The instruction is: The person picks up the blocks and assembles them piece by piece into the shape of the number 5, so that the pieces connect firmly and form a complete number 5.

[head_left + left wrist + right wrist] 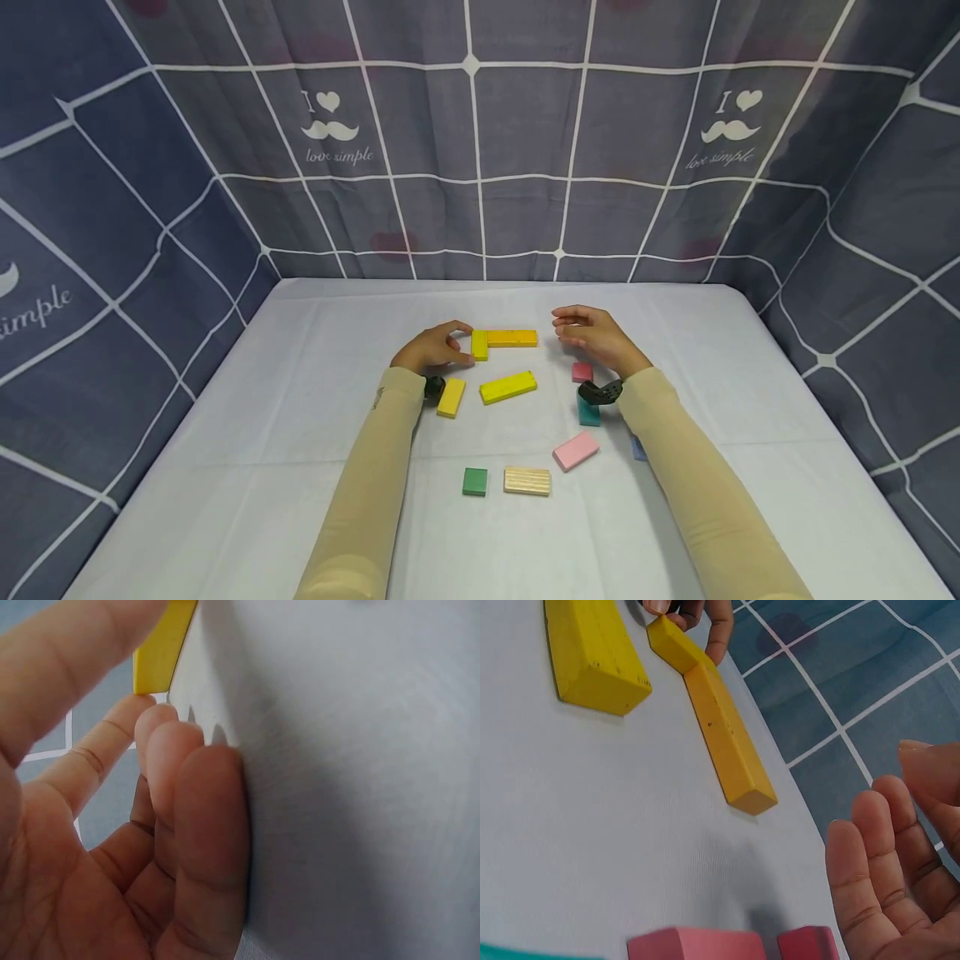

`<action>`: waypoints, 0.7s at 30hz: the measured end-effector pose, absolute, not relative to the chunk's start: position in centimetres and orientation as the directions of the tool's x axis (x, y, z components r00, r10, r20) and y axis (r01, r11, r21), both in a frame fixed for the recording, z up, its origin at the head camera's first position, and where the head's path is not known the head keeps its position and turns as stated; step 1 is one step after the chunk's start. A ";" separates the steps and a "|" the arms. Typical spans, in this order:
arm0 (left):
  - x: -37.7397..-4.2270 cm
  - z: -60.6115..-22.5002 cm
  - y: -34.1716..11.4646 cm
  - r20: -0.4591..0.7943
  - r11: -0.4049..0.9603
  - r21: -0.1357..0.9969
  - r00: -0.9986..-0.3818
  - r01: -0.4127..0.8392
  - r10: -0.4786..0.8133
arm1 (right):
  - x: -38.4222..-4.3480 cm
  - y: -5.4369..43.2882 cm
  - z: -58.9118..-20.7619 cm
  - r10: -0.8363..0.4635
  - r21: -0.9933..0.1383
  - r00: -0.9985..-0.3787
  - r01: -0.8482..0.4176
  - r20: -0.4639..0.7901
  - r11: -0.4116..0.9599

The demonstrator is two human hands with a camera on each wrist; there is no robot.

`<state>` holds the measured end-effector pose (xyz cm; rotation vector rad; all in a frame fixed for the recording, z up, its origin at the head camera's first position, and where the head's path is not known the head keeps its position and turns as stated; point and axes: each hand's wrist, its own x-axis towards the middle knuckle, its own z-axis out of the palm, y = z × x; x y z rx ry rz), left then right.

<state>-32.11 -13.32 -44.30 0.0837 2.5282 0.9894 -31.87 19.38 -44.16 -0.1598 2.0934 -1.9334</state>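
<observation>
My left hand (437, 347) pinches a short yellow block (479, 345) between thumb and index finger, one at each end. The block lies crosswise against the left end of a longer orange-yellow block (513, 338), the two meeting at a corner. In the left wrist view the other fingers curl beside the white cloth (360, 780), touching nothing else visible. To the right of the long block, my right hand (596, 335) hovers with loosely bent fingers and holds nothing. Closer to me lie another yellow block (508, 387) and a smaller yellow one (451, 398) by the left wrist.
Under and beside the right wrist are a red block (582, 372), a teal block (588, 411) and a partly hidden blue block (639, 448). Nearer me lie a pink block (576, 451), a ridged beige block (527, 481) and a green block (475, 482). Checked curtains (525, 125) surround the table.
</observation>
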 end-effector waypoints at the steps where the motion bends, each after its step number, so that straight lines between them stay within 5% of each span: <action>1: -32.1 -44.3 -13.3 -0.361 0.742 0.663 -0.909 -0.094 0.208 | -31.9 19.5 -44.2 -0.264 -0.989 -0.956 0.106 -0.129 0.101; 21: -32.2 -44.2 -13.5 -0.366 0.735 0.672 -0.903 -0.090 0.225 | -31.6 22.6 -45.3 -0.152 -0.994 -0.984 0.085 -0.095 0.074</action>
